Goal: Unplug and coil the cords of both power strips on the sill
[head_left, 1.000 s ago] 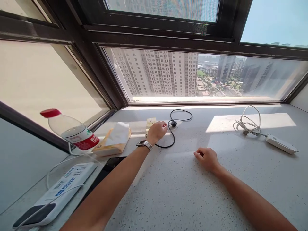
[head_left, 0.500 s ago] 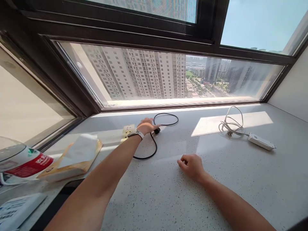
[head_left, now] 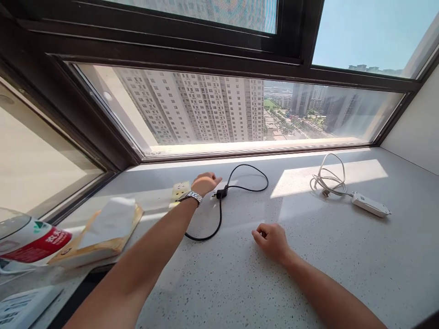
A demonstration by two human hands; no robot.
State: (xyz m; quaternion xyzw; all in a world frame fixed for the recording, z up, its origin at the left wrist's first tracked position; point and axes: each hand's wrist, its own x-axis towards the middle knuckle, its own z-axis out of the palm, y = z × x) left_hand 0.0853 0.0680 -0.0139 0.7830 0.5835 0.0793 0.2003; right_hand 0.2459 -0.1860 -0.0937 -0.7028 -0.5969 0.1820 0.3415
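My left hand [head_left: 205, 183], with a metal-band watch [head_left: 192, 197] on its wrist, is over the far part of the counter. Its fingers are curled and mostly hidden behind its back; whatever they may hold does not show. Just right of the thumb lies a black plug [head_left: 222, 193], its pins pointing left, apart from the hand. The plug's black cord [head_left: 265, 180] loops out to the right and curves back under my forearm. A cream power strip [head_left: 180, 188] sits left of the hand, partly covered by the wrist. My right hand [head_left: 271, 237] rests on the counter in a loose fist, holding nothing.
A white power strip [head_left: 370, 204] with a coiled pale cable [head_left: 329, 183] lies at the right. On the left are a bottle with a red label [head_left: 51, 244], a tissue pack [head_left: 106, 228] and a white box [head_left: 27, 306]. The window frame [head_left: 254, 153] bounds the counter [head_left: 219, 283].
My left hand has curled its fingers and shifted slightly left, away from the plug. The plug has turned and come nearer me, and its cord loop has moved right. My right hand stays put.
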